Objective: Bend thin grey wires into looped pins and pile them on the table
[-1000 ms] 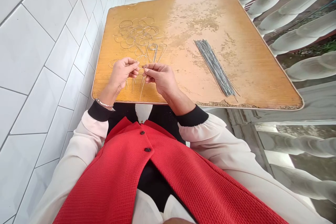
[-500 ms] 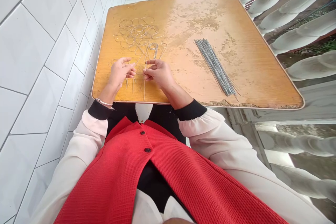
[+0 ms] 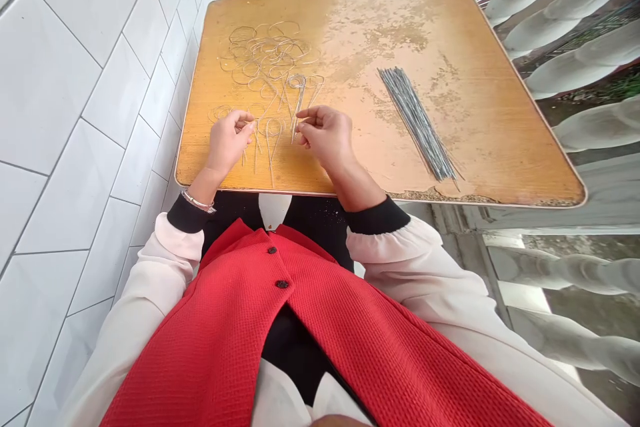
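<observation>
White tiles covered the left of the view, and pale balusters lined the right. Between them stood a square tabletop of orange wood veneer, worn patchy and chipped along its near edge. A red waistcoat and cream sleeves filled the foreground, with the person seated close against that edge. On the right half of the table lay a tight bundle of straight grey wires, set well apart from the hands. On the left half, a tangled spread of wire loops lay farther from the person, with hairpin-shaped wire loops just below it, between and around the hands. The work in hand looked like fine wire shaping, done with the fingertips just above the table. Both hands were half closed and near each other, not touching. The left hand, with a bracelet at its wrist, curled its fingers inward. The right hand brought its thumb and fingers together in a pinch beside a long wire loop. Whether either hand gripped wire was too fine to tell.
</observation>
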`<state>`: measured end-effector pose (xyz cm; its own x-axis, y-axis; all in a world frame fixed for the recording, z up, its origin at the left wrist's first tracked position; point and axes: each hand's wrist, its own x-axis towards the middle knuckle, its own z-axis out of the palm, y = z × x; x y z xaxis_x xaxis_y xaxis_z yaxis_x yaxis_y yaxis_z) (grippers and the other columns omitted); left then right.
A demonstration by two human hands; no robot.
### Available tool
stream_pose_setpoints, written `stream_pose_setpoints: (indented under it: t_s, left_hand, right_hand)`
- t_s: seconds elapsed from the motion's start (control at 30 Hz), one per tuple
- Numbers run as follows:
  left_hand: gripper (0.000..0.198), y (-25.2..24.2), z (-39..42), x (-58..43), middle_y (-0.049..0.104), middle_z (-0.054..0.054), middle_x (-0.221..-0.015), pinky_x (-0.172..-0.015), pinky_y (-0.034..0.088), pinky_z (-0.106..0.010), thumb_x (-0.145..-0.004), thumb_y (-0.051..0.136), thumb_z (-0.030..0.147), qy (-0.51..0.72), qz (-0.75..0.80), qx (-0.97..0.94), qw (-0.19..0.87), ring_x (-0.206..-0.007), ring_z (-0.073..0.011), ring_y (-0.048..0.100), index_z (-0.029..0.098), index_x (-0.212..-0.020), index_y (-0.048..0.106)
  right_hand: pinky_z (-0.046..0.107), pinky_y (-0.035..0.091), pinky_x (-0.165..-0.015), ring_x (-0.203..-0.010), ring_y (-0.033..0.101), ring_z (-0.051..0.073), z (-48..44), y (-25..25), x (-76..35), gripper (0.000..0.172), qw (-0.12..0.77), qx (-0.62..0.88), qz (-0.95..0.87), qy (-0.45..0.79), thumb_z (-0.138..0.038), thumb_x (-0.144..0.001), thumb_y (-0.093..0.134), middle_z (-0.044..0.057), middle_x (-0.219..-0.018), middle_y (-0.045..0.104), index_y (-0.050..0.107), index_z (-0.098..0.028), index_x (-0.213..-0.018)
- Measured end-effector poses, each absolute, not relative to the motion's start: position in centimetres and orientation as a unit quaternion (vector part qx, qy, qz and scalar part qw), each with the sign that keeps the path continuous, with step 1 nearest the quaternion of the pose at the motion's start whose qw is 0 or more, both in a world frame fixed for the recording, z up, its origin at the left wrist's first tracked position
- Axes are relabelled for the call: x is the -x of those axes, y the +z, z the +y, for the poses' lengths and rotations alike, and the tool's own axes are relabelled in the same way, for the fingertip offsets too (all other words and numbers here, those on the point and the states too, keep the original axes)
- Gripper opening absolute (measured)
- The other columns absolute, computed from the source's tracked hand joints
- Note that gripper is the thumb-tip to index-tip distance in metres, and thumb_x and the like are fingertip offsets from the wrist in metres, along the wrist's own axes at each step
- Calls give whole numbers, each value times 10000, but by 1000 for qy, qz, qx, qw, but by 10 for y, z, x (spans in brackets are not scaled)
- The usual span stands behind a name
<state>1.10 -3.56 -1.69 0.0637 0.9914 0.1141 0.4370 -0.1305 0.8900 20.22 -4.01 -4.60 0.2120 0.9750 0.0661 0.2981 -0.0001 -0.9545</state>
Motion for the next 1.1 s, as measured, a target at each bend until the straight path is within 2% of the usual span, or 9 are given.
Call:
stream_pose_setpoints:
  t_s: [0.13,0.27,0.33,0.43,0.6,0.73,0.87,0.97,1.1]
  left_hand:
    - [87,-27,-41,-10,714,6,-837,-726,524,-237,-881,625,108,385,536,-702,266,-733,-89,634,180,-838,648]
    - [95,-34,-49,-14,684,10,-781,-770,488,-274,-853,661,114,348,534,-740,215,-751,-116,602,184,-790,652]
    - [76,-34,-53,-15,684,0,-791,-774,473,-282,-853,663,123,327,540,-746,211,-763,-128,600,183,-806,664]
    - [33,-32,-57,-19,688,-15,-801,-796,466,-294,-867,665,163,292,555,-748,219,-790,-147,610,179,-841,677]
    - [96,-29,-59,-27,700,-44,-858,-833,474,-311,-890,691,263,244,585,-744,209,-836,-178,630,170,-913,685]
    - [138,-25,-61,-30,701,-76,-923,-891,481,-333,-896,696,288,236,594,-740,209,-922,-209,648,158,-943,684]
    - [22,-15,-66,-33,670,-86,-1059,-943,473,-339,-902,649,171,254,598,-732,206,-998,-213,645,179,-917,663]
    - [94,-9,-71,-37,662,-90,-1078,-938,466,-332,-924,578,116,248,597,-740,185,-1049,-226,640,181,-912,645]
    - [207,-14,-76,-44,705,-104,-1035,-853,472,-334,-975,458,133,188,573,-789,117,-981,-228,653,179,-973,660]
  right_hand:
    - [404,567,-744,-629,641,177,-48,-47,-218,191,424,638,-588,260,-112,-779,590,17,-716,651,704,-191,-910]
    - [435,536,-903,-864,681,231,-36,-34,-220,209,346,590,-710,169,-159,-827,616,90,-1015,714,754,-208,-976]
    - [422,516,-929,-979,671,255,-20,-28,-215,245,307,554,-759,149,-137,-849,602,100,-1106,702,766,-219,-1011]
    - [405,498,-918,-1016,656,256,8,-25,-203,269,222,506,-825,118,-73,-842,590,85,-1148,694,780,-228,-954]
    - [393,493,-888,-1005,656,253,29,-28,-194,147,162,489,-853,81,-93,-826,643,68,-1131,700,726,-200,-769]
    - [421,490,-921,-1057,648,269,19,-20,-198,158,203,501,-830,137,-185,-909,594,67,-1118,711,715,-250,-832]
    - [426,490,-949,-1183,600,277,5,-12,-203,135,290,506,-789,194,-310,-956,574,75,-1156,715,702,-306,-915]
    - [423,482,-955,-1183,596,261,-1,-14,-208,112,322,506,-770,219,-309,-948,593,101,-1125,717,682,-300,-881]
    - [435,503,-946,-1126,625,276,-4,-23,-217,98,339,530,-744,226,-266,-908,622,88,-1065,723,682,-301,-839]
